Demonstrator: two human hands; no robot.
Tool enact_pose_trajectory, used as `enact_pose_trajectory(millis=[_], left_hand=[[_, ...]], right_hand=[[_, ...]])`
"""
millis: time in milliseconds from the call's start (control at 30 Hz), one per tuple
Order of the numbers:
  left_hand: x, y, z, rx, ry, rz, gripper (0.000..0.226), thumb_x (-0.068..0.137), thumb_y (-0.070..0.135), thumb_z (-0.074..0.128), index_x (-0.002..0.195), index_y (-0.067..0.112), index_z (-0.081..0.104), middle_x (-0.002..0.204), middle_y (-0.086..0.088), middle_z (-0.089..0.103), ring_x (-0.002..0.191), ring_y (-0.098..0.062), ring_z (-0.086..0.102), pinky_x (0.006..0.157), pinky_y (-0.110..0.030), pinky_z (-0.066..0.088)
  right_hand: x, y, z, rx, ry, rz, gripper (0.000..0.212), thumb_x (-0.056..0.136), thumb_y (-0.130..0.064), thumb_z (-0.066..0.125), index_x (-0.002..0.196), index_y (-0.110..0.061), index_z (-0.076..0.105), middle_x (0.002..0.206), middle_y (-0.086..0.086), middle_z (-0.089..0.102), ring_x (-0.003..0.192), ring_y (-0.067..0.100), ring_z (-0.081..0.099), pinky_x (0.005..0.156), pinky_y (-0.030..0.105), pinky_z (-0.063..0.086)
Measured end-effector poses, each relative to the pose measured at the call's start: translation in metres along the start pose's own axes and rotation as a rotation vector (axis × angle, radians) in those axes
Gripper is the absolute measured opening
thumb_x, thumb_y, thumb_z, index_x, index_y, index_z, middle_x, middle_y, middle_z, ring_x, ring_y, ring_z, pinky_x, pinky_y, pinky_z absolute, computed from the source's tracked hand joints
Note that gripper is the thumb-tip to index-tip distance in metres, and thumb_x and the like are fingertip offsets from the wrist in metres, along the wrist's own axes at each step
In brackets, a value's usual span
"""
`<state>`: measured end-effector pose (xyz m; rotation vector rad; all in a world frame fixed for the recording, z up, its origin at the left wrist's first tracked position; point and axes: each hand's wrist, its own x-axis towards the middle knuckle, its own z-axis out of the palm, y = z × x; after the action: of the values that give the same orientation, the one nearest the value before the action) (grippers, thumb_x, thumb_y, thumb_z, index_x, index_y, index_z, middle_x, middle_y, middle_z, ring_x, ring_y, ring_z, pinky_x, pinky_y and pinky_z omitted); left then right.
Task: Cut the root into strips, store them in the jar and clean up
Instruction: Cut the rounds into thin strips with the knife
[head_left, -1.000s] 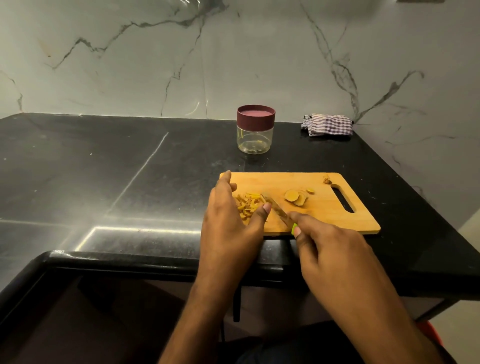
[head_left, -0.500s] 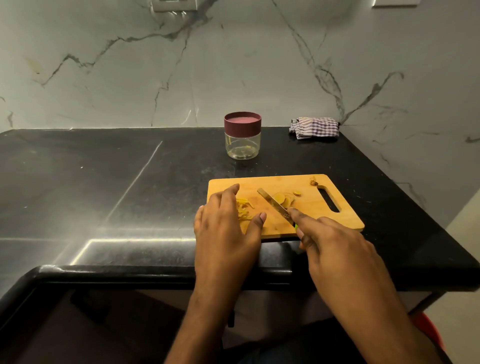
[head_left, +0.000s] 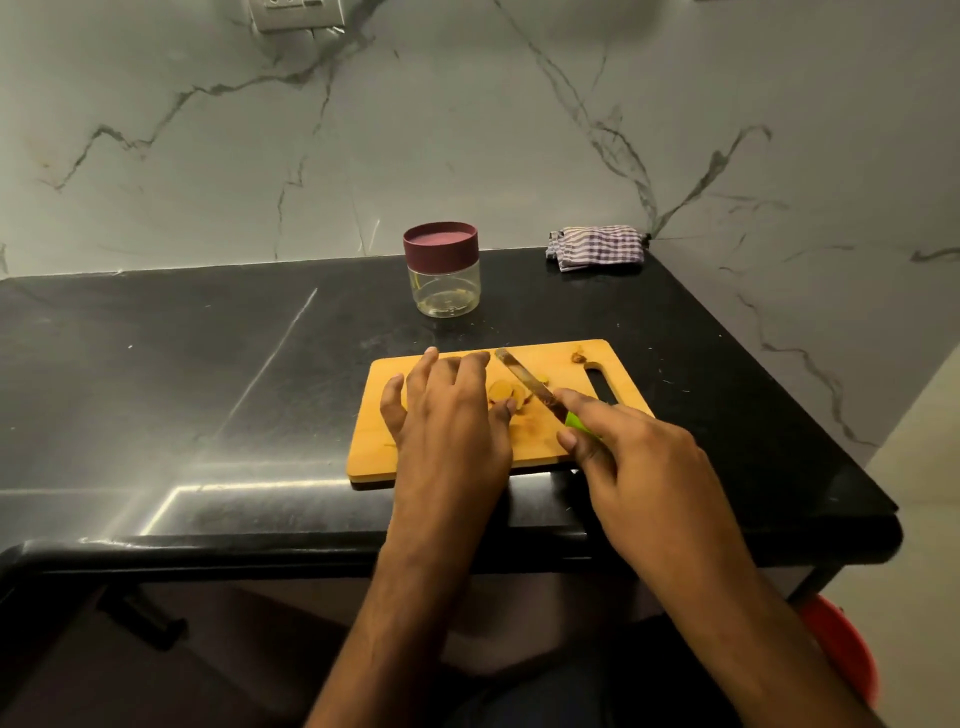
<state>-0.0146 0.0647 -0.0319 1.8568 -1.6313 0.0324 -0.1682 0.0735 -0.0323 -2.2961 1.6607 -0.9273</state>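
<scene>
Over the cutting board (head_left: 374, 447), left hand (head_left: 447, 421) lies spread flat; right hand (head_left: 639, 467) grips the knife (head_left: 524, 382).

Mid-frame on board (head_left: 550, 441): left hand (head_left: 447, 415) spread over root slices (head_left: 506, 392), right hand (head_left: 634, 467) gripping knife (head_left: 524, 382); jar (head_left: 441, 270) above.

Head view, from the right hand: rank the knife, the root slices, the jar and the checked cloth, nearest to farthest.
Measured from the right hand:
1. Knife: held in it, blade pointing up-left.
2. Root slices: just left of the blade, on the cutting board.
3. Jar: behind the board, lid on.
4. Checked cloth: back right corner, by the wall.
</scene>
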Motion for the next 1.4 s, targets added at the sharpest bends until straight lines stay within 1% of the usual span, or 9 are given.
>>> enact_pose_trajectory(millis=[100, 233, 400, 567, 733, 867, 1067, 1200, 1400], left_hand=[[0.011, 0.004, 0.001, -0.030, -0.039, -0.036, 0.050, 0.098, 0.034, 0.060, 0.144, 0.032, 0.042, 0.136, 0.006, 0.059, 0.147, -0.015, 0.026, 0.120, -0.045, 0.006], [0.018, 0.004, 0.002, -0.054, -0.028, -0.083, 0.045, 0.096, 0.034, 0.065, 0.137, 0.034, 0.048, 0.118, 0.012, 0.067, 0.137, -0.014, 0.040, 0.113, -0.044, 0.017], [0.012, 0.003, 0.002, -0.035, 0.069, -0.078, 0.049, 0.094, 0.032, 0.066, 0.140, 0.033, 0.049, 0.118, 0.012, 0.067, 0.136, -0.014, 0.038, 0.106, -0.038, 0.016], [-0.011, -0.008, -0.001, -0.079, 0.146, -0.040, 0.038, 0.090, 0.034, 0.072, 0.126, 0.032, 0.059, 0.116, 0.014, 0.066, 0.131, -0.012, 0.043, 0.096, -0.031, 0.016], [-0.020, -0.014, -0.003, -0.073, 0.138, -0.069, 0.024, 0.086, 0.042, 0.074, 0.107, 0.032, 0.072, 0.102, 0.026, 0.054, 0.128, -0.010, 0.039, 0.093, -0.027, 0.012], [-0.015, -0.018, -0.006, -0.068, 0.013, -0.104, 0.027, 0.088, 0.051, 0.068, 0.111, 0.037, 0.072, 0.113, 0.021, 0.053, 0.129, -0.011, 0.032, 0.101, -0.035, 0.017], [-0.016, -0.026, -0.010, -0.174, 0.059, -0.110, 0.021, 0.090, 0.039, 0.070, 0.111, 0.036, 0.072, 0.119, 0.016, 0.055, 0.127, -0.008, 0.034, 0.103, -0.034, 0.020], [-0.013, -0.026, -0.011, -0.165, 0.019, -0.153, 0.017, 0.088, 0.042, 0.073, 0.103, 0.036, 0.074, 0.118, 0.015, 0.056, 0.128, -0.012, 0.037, 0.112, -0.044, 0.022], [-0.013, -0.027, -0.008, -0.169, 0.020, -0.140, 0.013, 0.088, 0.041, 0.072, 0.101, 0.036, 0.075, 0.113, 0.018, 0.054, 0.129, -0.011, 0.036, 0.105, -0.035, 0.019]], right_hand=[[0.002, 0.007, 0.003, 0.053, 0.043, 0.007, 0.039, 0.096, -0.045, 0.041, 0.135, -0.045, 0.045, 0.090, -0.018, 0.059, 0.071, 0.001, 0.048, 0.056, 0.011, 0.033], [0.003, 0.014, 0.005, 0.106, 0.039, -0.015, 0.038, 0.096, -0.046, 0.042, 0.134, -0.045, 0.046, 0.097, -0.018, 0.064, 0.077, 0.003, 0.055, 0.059, 0.014, 0.043], [0.002, 0.020, 0.006, 0.157, 0.042, -0.023, 0.039, 0.095, -0.050, 0.041, 0.133, -0.046, 0.048, 0.074, -0.021, 0.058, 0.064, 0.001, 0.052, 0.050, 0.009, 0.035], [-0.002, 0.022, 0.005, 0.202, 0.066, -0.023, 0.040, 0.094, -0.051, 0.040, 0.132, -0.045, 0.049, 0.084, -0.017, 0.065, 0.066, 0.001, 0.055, 0.054, 0.017, 0.048], [-0.005, 0.017, 0.003, 0.156, 0.065, -0.025, 0.038, 0.095, -0.048, 0.042, 0.132, -0.045, 0.050, 0.067, -0.021, 0.049, 0.060, 0.000, 0.048, 0.050, 0.010, 0.029], [-0.006, 0.012, 0.000, 0.123, 0.061, -0.018, 0.038, 0.095, -0.046, 0.043, 0.132, -0.045, 0.050, 0.071, -0.023, 0.046, 0.059, -0.002, 0.044, 0.051, 0.010, 0.025], [-0.007, 0.006, -0.002, 0.073, 0.029, -0.001, 0.038, 0.094, -0.047, 0.042, 0.132, -0.046, 0.050, 0.068, -0.025, 0.045, 0.058, -0.002, 0.044, 0.050, 0.010, 0.026], [-0.015, 0.001, -0.004, 0.014, -0.054, -0.021, 0.041, 0.094, -0.048, 0.038, 0.134, -0.050, 0.045, 0.081, -0.015, 0.059, 0.067, 0.005, 0.051, 0.057, 0.025, 0.047], [-0.024, -0.002, -0.010, -0.021, -0.111, -0.009, 0.040, 0.093, -0.045, 0.043, 0.132, -0.054, 0.043, 0.080, -0.012, 0.058, 0.071, 0.005, 0.050, 0.061, 0.028, 0.050]])
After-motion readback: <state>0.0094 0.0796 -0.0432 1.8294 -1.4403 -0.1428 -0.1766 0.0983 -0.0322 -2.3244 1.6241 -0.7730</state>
